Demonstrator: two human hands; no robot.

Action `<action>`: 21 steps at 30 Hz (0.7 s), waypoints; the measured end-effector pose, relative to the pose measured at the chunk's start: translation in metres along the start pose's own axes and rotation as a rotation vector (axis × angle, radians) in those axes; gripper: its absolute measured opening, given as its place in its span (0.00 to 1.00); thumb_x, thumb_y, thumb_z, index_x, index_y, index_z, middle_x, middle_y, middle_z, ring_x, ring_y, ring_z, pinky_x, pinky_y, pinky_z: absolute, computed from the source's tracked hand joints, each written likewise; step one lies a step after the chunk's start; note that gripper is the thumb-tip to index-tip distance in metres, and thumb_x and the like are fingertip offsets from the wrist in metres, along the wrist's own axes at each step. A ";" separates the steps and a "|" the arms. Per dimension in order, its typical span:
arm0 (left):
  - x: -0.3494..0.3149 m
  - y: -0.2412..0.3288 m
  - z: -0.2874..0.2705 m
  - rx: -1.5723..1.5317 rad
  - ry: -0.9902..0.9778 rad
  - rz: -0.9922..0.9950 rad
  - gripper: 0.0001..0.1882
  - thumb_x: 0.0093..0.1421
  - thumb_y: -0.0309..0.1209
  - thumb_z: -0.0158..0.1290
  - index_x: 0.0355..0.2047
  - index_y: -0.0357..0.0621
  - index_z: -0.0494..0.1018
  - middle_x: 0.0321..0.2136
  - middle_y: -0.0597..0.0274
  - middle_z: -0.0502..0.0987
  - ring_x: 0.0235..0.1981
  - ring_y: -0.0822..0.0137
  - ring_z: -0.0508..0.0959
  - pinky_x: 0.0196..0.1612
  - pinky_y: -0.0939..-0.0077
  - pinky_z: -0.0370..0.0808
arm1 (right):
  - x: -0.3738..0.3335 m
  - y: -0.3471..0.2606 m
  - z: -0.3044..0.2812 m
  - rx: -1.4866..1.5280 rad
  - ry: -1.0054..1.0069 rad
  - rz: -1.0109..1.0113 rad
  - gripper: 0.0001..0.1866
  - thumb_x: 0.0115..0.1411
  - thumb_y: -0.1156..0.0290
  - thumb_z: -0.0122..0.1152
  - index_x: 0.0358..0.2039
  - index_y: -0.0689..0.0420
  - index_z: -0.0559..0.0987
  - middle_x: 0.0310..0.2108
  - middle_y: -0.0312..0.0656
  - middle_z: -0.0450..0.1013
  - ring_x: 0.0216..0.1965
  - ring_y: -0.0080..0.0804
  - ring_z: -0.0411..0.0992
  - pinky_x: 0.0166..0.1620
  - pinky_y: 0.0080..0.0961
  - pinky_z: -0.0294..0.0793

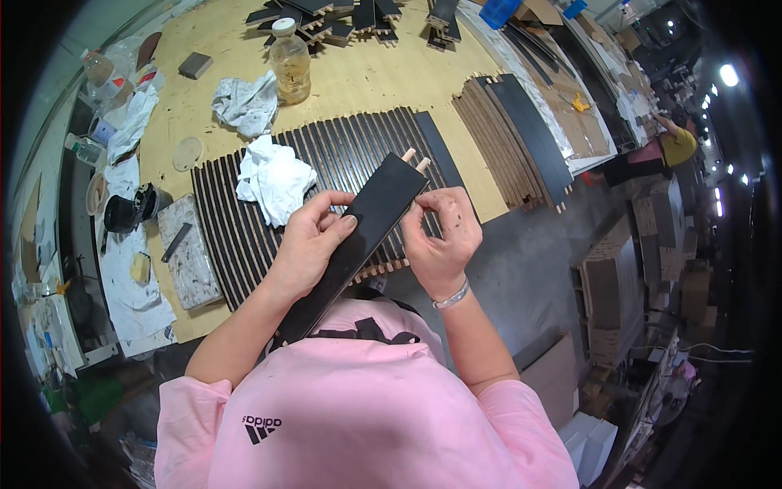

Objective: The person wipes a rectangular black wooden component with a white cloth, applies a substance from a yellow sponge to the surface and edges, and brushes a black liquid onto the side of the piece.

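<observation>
Two hands, one dark board (366, 224): it's held aslant over the near side of the worktop (232, 41), pegged end up & to the R, lower end down by the pink shirt (342, 407). Two pale pegs (409, 155) stick out of the upper end.

L hand (305, 244): grip clamped on the dark board, thumb on the top face, fingers curled at the far edge. R hand (444, 232): grip w/ thumb & forefinger tips drawn together at the board's R edge, nr the pegged end; can't tell if anything's btwn them. Bracelet (452, 295) on the R wrist.

Under/behind the board: a long row of dark strips (342, 147) side by side, white cloth (273, 179) lying on it. Just beyond, a greyish rag (247, 103) next to an upright bottle (291, 69), white cap, yellowish liquid, approx. half full. Far edge: jumbled pile of dark pegged pieces (326, 20). R side: second batch of boards (505, 147). L side: stained slab (191, 273) w/ a thin dark bar (176, 243) on top, black tub (122, 213) nr it.
</observation>
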State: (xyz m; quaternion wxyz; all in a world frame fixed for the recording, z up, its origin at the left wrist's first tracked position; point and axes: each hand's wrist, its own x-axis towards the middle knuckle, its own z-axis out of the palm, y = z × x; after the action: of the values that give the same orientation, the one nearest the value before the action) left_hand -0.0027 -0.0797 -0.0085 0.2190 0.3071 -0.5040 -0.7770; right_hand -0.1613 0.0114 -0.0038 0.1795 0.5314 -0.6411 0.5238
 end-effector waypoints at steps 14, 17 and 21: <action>-0.003 -0.006 -0.006 -0.035 -0.037 -0.039 0.12 0.63 0.22 0.51 0.47 0.34 0.69 0.27 0.63 0.78 0.26 0.79 0.77 0.27 0.86 0.73 | -0.007 -0.003 0.000 0.025 -0.022 0.054 0.12 0.41 0.89 0.58 0.26 0.62 0.70 0.24 0.44 0.68 0.21 0.37 0.68 0.25 0.29 0.69; -0.004 -0.008 -0.006 -0.065 -0.046 -0.046 0.12 0.64 0.22 0.50 0.47 0.33 0.69 0.28 0.61 0.79 0.26 0.77 0.78 0.28 0.85 0.75 | -0.009 -0.002 -0.005 0.039 -0.005 0.079 0.11 0.41 0.89 0.57 0.25 0.62 0.70 0.23 0.43 0.68 0.21 0.36 0.68 0.25 0.27 0.69; -0.003 -0.011 -0.011 -0.145 -0.051 -0.083 0.12 0.64 0.23 0.50 0.48 0.33 0.68 0.30 0.58 0.80 0.27 0.75 0.80 0.29 0.83 0.78 | -0.013 0.002 -0.018 0.027 0.026 0.153 0.09 0.41 0.89 0.55 0.23 0.62 0.71 0.23 0.43 0.67 0.21 0.33 0.68 0.25 0.26 0.68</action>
State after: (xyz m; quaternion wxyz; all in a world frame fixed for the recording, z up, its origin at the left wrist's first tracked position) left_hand 0.0065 -0.0804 -0.0213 0.1954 0.2914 -0.4387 -0.8273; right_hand -0.1643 0.0326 -0.0084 0.1402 0.4763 -0.6703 0.5515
